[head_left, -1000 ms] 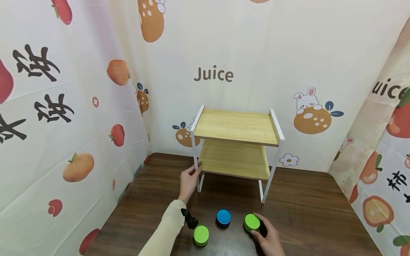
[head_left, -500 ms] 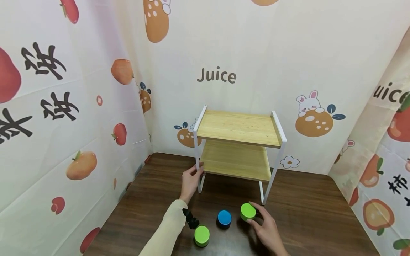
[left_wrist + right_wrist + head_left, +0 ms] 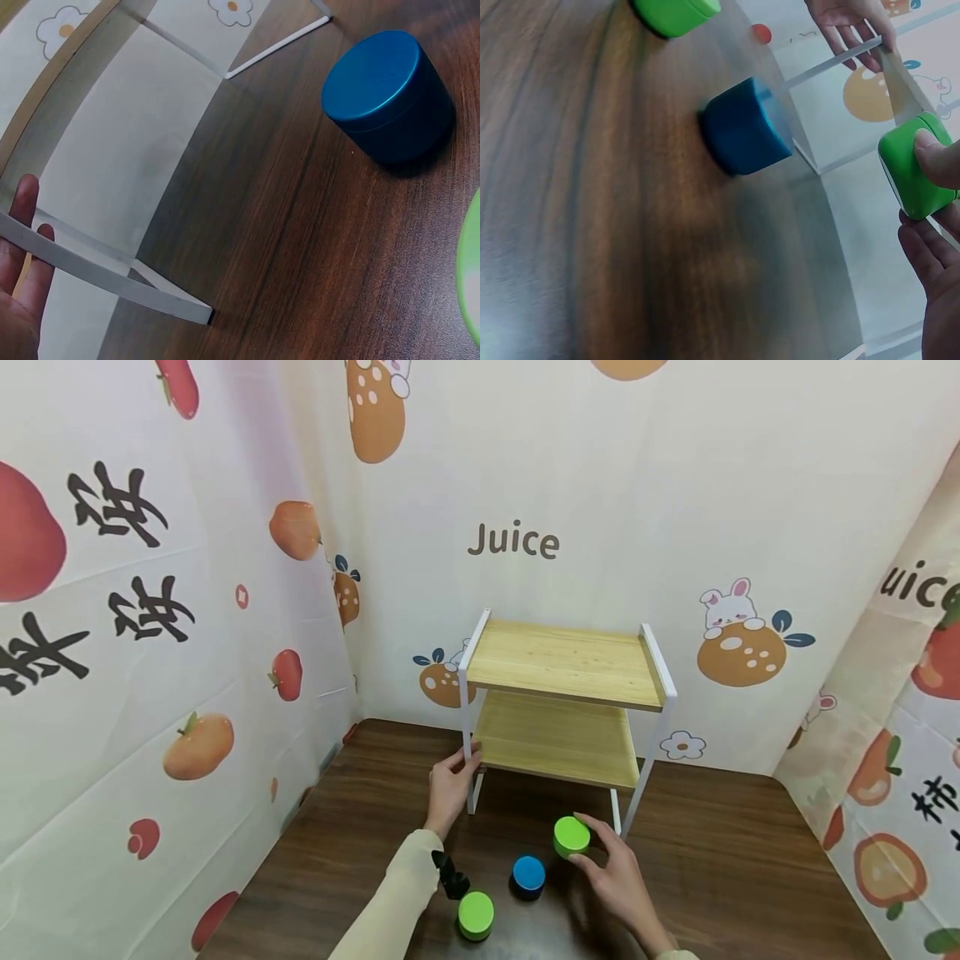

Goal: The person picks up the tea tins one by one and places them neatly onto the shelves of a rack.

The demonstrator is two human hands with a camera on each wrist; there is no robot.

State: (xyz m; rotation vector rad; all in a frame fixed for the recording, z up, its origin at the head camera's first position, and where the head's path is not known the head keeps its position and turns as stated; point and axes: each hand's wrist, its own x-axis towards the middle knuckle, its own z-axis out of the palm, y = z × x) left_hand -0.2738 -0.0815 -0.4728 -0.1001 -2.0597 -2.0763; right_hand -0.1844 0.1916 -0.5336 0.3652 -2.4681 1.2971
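Observation:
A small round green tin (image 3: 572,837) is pinched between the thumb and fingers of my right hand (image 3: 617,872), held up off the table in front of the shelf. In the right wrist view, the thumb lies across the green tin's side (image 3: 911,169). My left hand (image 3: 450,785) grips the white left leg (image 3: 112,274) of the two-tier wooden shelf (image 3: 562,664), at the height of its lower board. On the table, a round blue tin (image 3: 528,875) stands just left of the right hand. Another green tin (image 3: 476,914) rests nearer me, beside the left forearm.
Both shelf boards, including the lower board (image 3: 555,739), are bare. The dark wooden table (image 3: 720,860) extends to the right of the shelf. Fruit-printed cloth (image 3: 600,485) hangs behind and on both sides.
My right hand has lifted the green tin off the table and carried it forward and left, toward the shelf. The left hand stays on the shelf leg. The view has shifted slightly.

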